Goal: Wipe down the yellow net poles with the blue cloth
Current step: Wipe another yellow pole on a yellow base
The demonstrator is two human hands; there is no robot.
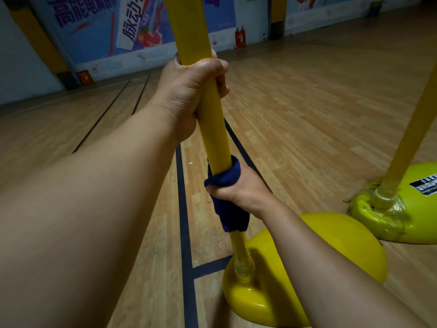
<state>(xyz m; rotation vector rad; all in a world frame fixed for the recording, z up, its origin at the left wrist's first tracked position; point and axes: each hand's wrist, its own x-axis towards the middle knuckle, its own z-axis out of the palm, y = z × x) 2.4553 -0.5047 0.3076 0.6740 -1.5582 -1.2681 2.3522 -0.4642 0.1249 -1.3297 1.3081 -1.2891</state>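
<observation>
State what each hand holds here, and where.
The left hand grips the near yellow pole bare, mid-shaft. The right hand clamps the blue cloth around the pole lower down, above the base.

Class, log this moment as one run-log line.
left hand: gripping near yellow pole bare | right hand: blue cloth wrapped round pole low, above base | second pole: untouched

There were two yellow poles, one near (214, 129) and one at the right (412, 129). Two yellow bases stood on the floor, near (331, 242) and right (402, 209). One blue cloth (227, 183), two hands, left (189, 91) and right (243, 188), and two red extinguishers (240, 37) far off.
</observation>
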